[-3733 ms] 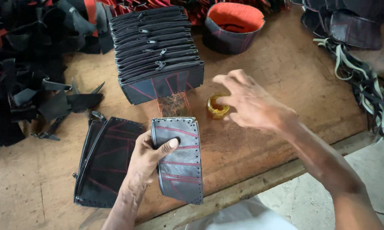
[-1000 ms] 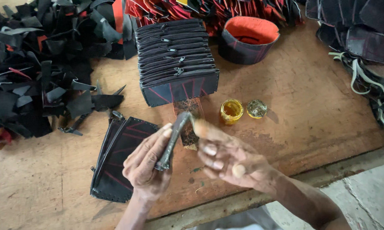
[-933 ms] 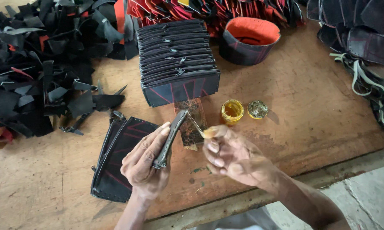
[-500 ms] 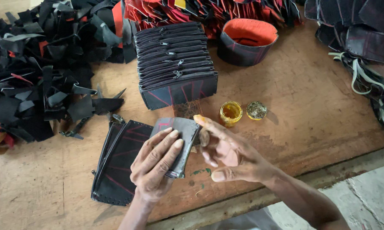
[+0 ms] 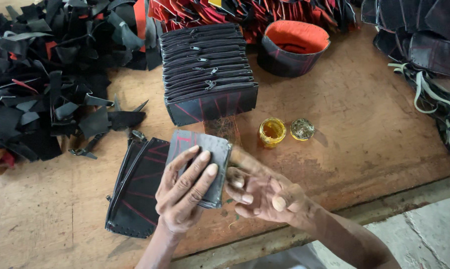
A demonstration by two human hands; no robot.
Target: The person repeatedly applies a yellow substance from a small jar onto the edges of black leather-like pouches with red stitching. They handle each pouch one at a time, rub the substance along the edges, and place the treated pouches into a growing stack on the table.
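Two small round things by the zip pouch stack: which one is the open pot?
The yellow pot, the left one of the pair, closer to the hands: its mouth shows yellow paste inside. The other, to its right, is the flat lid, speckled and dull.

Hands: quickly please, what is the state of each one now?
Left hand: closed on the grey pouch, fingers flat over it.
Right hand: fingers curled, touching the pouch's edge; grip cannot be told.

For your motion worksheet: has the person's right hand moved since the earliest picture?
Yes. The right hand has drawn back from the yellow pot towards the table's near edge, beside the grey pouch.
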